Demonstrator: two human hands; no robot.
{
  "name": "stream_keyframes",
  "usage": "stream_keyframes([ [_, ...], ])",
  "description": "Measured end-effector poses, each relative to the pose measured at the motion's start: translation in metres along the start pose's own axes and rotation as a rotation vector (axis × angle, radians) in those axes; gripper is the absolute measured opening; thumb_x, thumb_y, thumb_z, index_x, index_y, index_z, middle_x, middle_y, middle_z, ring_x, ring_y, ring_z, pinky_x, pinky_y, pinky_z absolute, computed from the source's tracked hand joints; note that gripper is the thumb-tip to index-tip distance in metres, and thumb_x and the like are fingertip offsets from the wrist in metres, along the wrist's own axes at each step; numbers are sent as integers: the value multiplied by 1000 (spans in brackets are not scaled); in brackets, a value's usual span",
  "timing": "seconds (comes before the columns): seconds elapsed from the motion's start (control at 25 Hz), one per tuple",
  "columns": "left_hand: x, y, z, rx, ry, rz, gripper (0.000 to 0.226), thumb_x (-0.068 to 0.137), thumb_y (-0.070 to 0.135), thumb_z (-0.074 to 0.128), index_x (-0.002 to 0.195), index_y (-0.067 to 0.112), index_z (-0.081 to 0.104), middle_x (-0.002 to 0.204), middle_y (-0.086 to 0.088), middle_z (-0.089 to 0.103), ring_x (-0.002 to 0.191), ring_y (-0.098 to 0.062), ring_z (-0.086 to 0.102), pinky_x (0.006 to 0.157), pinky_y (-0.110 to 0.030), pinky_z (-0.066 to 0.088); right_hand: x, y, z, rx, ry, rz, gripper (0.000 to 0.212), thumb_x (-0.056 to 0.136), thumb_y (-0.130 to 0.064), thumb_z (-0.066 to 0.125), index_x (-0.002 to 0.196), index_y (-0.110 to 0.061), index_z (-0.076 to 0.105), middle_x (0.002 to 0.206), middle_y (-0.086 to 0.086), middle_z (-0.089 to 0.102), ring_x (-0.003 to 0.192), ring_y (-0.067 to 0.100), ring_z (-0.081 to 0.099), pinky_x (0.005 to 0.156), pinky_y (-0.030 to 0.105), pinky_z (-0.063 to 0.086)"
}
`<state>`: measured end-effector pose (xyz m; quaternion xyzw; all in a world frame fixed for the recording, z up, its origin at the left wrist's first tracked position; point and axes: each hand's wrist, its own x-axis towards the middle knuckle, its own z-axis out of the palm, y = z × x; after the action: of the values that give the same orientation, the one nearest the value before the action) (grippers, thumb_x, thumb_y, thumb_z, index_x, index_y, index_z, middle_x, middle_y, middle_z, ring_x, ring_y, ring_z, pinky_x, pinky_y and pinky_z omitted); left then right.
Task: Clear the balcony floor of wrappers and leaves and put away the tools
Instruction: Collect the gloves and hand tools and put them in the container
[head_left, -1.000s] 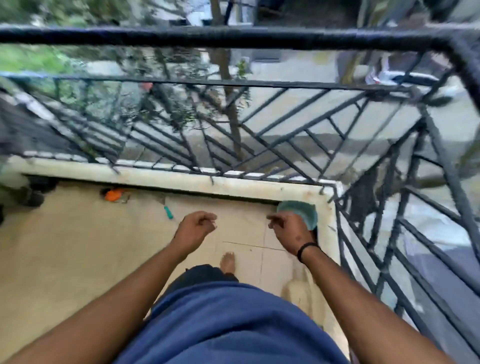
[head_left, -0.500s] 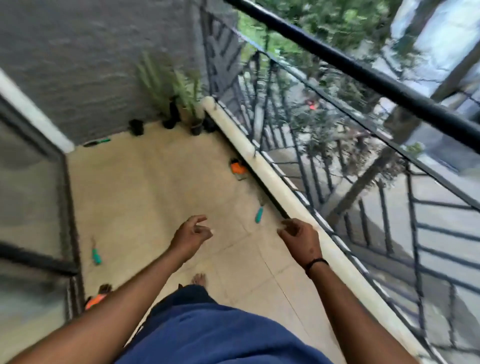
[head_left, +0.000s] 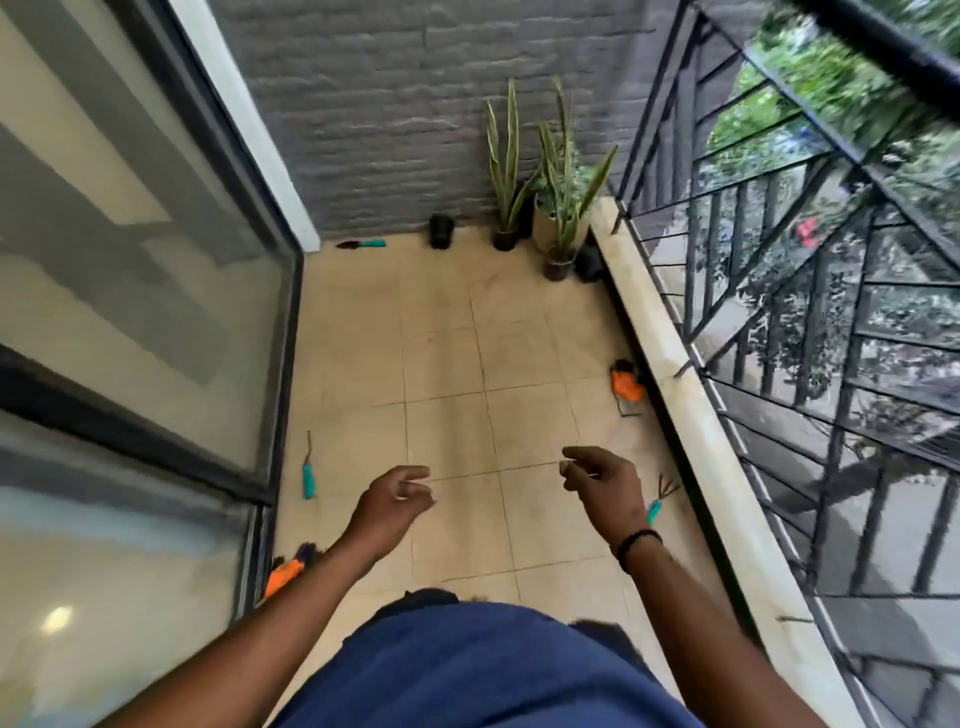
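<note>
Both hands, left (head_left: 393, 501) and right (head_left: 597, 479), loosely curled, empty, over tiled floor (head_left: 457, 338).

Both forearms are bare from the lower frame edge up to the left hand (head_left: 396, 500) and the right hand (head_left: 598, 479), with no sleeve visible on either. A thin black band (head_left: 638, 540) circles the wrist just behind the right hand; the left wrist carries nothing. Below and between the hands, the torso is covered by a plain blue garment (head_left: 467, 670), with a darker edge at its top that is probably dark legwear, though blur prevents confirmation.
</note>
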<state>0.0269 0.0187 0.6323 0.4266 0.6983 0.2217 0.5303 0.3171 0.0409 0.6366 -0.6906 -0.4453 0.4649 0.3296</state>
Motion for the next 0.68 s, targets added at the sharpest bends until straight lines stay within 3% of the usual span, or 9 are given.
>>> stream_keyframes([
  [0.2,84,48,13,-83,40,-26,15,95,24,66,109,25,71,104,5,73,99,-15,69,77,-26,48,70,-17,-9,-17,-44,45,15,90,-12,71,100,-23,75,82,1,75,74,15,72,66,24,50],
  [0.4,183,136,35,-56,7,-35,20,95,33,67,112,22,67,102,-1,73,87,-20,69,69,-26,45,192,-61,-29,53,-37,-9,15,91,-12,68,98,-22,76,82,-1,75,76,19,72,67,27,51],
  [0.48,221,170,25,-22,81,-48,20,93,31,70,111,22,65,100,-4,71,85,-19,66,68,-26,45,251,-86,-27,50,-90,-24,15,90,-12,68,94,-24,76,78,1,75,76,22,72,66,29,51],
  [0.6,256,205,3,59,172,-78,23,92,25,71,113,23,62,100,-2,68,90,-20,65,77,-28,50,327,-126,-16,49,-243,-61,17,90,-10,66,93,-23,77,79,0,75,75,21,71,65,26,51],
  [0.68,268,216,-16,110,179,-93,28,91,24,73,116,25,61,100,0,67,90,-15,65,73,-15,48,365,-147,-3,-13,-329,-89,15,90,-11,68,94,-22,78,84,-3,76,78,17,72,64,21,52],
])
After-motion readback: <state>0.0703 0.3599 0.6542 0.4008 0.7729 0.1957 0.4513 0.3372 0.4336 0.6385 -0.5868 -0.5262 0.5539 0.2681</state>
